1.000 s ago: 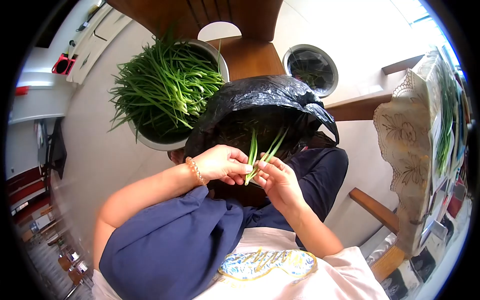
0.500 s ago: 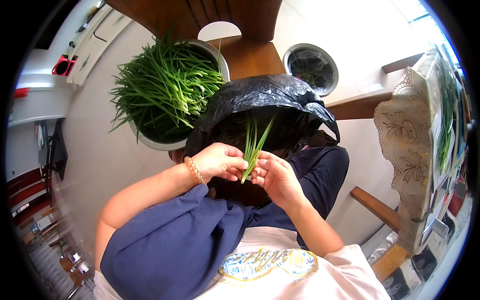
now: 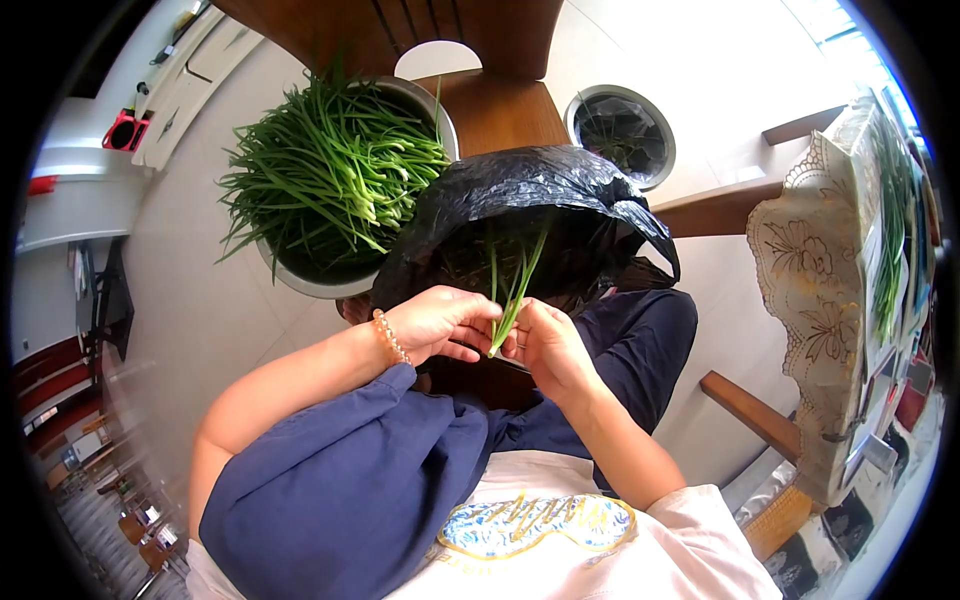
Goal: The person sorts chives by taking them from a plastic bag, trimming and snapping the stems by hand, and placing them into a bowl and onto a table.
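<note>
Between my hands, over my lap, is a small bunch of garlic chives (image 3: pixel 517 292), its pale cut ends pointing down toward me and its green leaves pointing away. My right hand (image 3: pixel 552 348) pinches the bunch near its base with thumb and fingers. My left hand (image 3: pixel 440 324), with a beaded bracelet at the wrist, has its thumb and forefinger closed on a thin leaf at the bunch's left side; its other fingers are loosely curled. Just beyond the hands gapes a black plastic bag (image 3: pixel 530 180), with dim green bits inside.
A metal basin (image 3: pixel 448 118) heaped with garlic chives stands left of the bag. Behind is a wooden chair (image 3: pixel 505 110). A smaller lined bin (image 3: pixel 668 150) sits on the floor to the right. At far right, a table with a lace-edged cloth (image 3: pixel 800 250) carries more green leaves.
The leaf at the bunch's left side has parted from the others. My right hand has shifted slightly up and left with the bunch; my left thumb has moved a little higher.
</note>
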{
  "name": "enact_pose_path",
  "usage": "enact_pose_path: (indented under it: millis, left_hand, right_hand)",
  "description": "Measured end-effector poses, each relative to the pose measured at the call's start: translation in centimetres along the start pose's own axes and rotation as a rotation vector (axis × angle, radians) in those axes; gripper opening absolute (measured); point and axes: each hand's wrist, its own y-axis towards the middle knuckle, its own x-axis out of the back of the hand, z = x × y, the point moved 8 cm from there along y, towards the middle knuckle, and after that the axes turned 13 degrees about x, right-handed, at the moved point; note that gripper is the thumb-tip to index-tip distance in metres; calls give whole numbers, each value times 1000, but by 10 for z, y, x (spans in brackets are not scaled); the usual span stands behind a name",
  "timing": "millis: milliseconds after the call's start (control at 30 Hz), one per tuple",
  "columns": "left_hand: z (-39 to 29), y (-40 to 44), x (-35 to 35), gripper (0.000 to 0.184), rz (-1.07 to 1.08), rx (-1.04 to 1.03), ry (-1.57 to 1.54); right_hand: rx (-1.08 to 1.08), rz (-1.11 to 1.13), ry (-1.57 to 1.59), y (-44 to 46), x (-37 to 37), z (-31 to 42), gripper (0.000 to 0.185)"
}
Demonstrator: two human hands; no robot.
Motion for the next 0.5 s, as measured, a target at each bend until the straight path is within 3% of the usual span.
enact_pose_path:
  millis: [133, 233, 500]
  left_hand:
    - [-4, -5, -9, 25, 71, 37, -91]
    - [-3, 2, -4, 26, -26, -44, 194]
    - [2, 11, 3, 19, 32, -38, 7]
  right_hand:
    - [-28, -82, 77, 3, 4, -6, 12]
    - [-48, -95, 36, 1, -2, -5, 9]
    - [13, -135, 95, 0, 3, -2, 5]
